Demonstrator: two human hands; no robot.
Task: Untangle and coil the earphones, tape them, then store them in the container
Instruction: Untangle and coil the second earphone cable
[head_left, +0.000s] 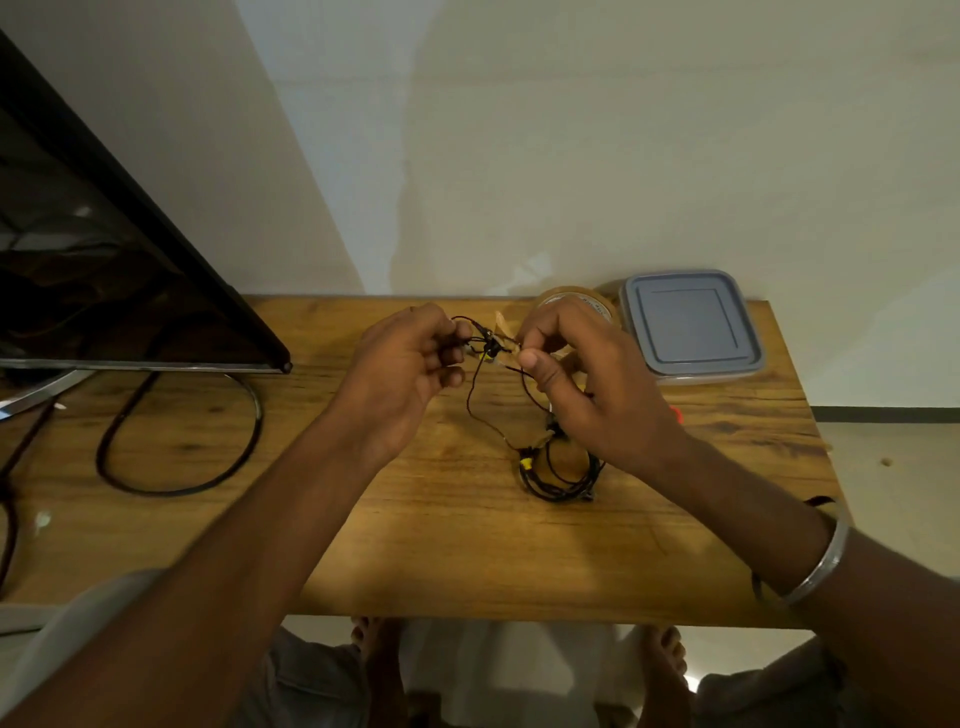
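Earphones (558, 467): coil on desk (415, 545) just below right hand (587, 379). Loose end pinched betw. both hands' fingers (530, 359), left hand (410, 364) opposite; cord axis runs down-right to the coil.

No text can be read. The tape roll (579, 304), just left of the container (693, 325), carries dark print on its inner ring, too blurred and small to make out. The container's grey lid shows only a moulded square outline, without lettering. The monitor (104, 260), far left of the container, shows no brand mark.
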